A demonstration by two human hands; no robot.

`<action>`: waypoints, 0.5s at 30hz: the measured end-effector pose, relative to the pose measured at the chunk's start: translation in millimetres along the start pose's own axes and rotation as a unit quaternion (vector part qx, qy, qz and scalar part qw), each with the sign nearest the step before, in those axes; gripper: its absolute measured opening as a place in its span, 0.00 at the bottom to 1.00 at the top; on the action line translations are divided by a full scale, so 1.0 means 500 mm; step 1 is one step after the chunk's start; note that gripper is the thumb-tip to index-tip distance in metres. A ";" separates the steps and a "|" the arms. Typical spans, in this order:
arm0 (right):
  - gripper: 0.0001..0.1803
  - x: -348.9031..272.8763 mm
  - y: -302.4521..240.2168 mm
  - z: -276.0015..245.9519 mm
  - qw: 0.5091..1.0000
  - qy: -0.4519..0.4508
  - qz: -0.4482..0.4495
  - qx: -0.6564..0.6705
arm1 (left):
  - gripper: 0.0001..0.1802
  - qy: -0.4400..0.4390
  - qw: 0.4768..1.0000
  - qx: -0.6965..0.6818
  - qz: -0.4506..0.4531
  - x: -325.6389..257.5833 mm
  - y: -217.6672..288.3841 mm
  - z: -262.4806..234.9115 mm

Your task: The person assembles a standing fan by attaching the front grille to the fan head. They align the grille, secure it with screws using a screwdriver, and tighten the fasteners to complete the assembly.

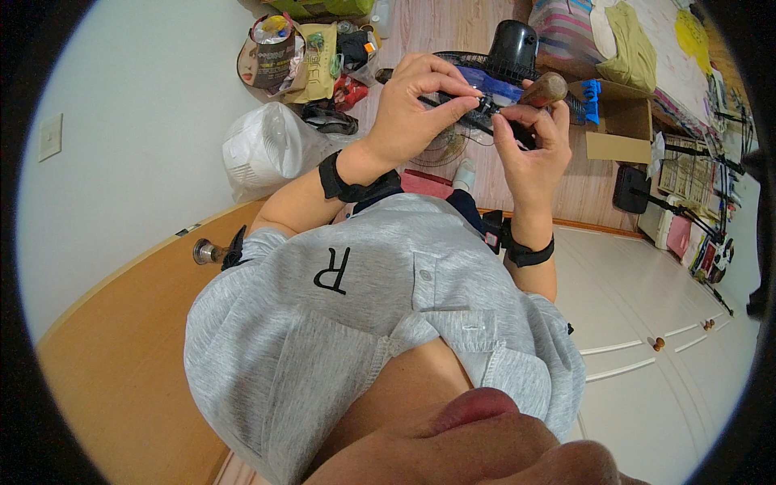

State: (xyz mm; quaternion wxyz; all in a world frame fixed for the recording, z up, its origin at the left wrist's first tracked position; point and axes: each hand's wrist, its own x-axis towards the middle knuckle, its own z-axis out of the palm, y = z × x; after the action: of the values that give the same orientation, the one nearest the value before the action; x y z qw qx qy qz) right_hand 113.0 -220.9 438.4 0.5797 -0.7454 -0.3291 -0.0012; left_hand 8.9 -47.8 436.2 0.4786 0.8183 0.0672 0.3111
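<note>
We hold a small black part [483,103] up in front of our chest, above the wooden floor [420,32]. Our left hand [416,105] pinches it between thumb and forefinger, the other fingers curled. Our right hand [529,141] closes narrowly on the same part from the other side and also grips a brown wooden handle [543,89], perhaps of a screwdriver. Below the hands lie a black fan [517,50] and a cardboard box [618,129]; a white bag [267,149] sits by the wall.

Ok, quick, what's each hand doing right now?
Left hand: pinched shut on a small black part.
Right hand: closed on a wooden-handled tool.
</note>
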 end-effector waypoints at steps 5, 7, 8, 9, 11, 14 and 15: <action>0.07 -0.007 0.013 -0.004 0.999 -0.044 -0.001 0.013 | 0.10 -0.023 1.000 0.017 0.003 -0.006 -0.005 -0.001; 0.06 -0.011 0.017 -0.004 0.998 -0.050 0.027 0.035 | 0.10 -0.044 0.999 0.020 -0.002 -0.007 -0.006 -0.004; 0.06 -0.012 0.019 -0.004 0.997 -0.051 0.030 0.039 | 0.10 -0.054 0.998 0.005 -0.021 -0.008 -0.006 -0.006; 0.06 -0.013 0.019 -0.004 0.997 -0.054 0.033 0.040 | 0.10 -0.065 0.997 -0.004 -0.036 -0.008 -0.006 -0.007; 0.06 -0.013 0.019 -0.003 0.998 -0.050 0.037 0.032 | 0.10 -0.076 0.995 -0.019 -0.055 -0.008 -0.007 -0.008; 0.07 -0.011 0.013 -0.003 0.999 -0.038 0.033 0.012 | 0.10 -0.069 0.995 -0.036 -0.063 -0.006 -0.007 -0.006; 0.07 -0.010 0.010 -0.004 0.999 -0.037 0.030 0.009 | 0.09 -0.059 0.995 -0.042 -0.062 -0.006 -0.006 -0.004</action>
State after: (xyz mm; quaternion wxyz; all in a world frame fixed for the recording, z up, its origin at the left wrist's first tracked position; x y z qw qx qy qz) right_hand 112.2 -225.8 432.6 0.5740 -0.7492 -0.3273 0.0468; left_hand 6.0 -45.6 433.1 0.5343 0.8086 0.0758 0.2343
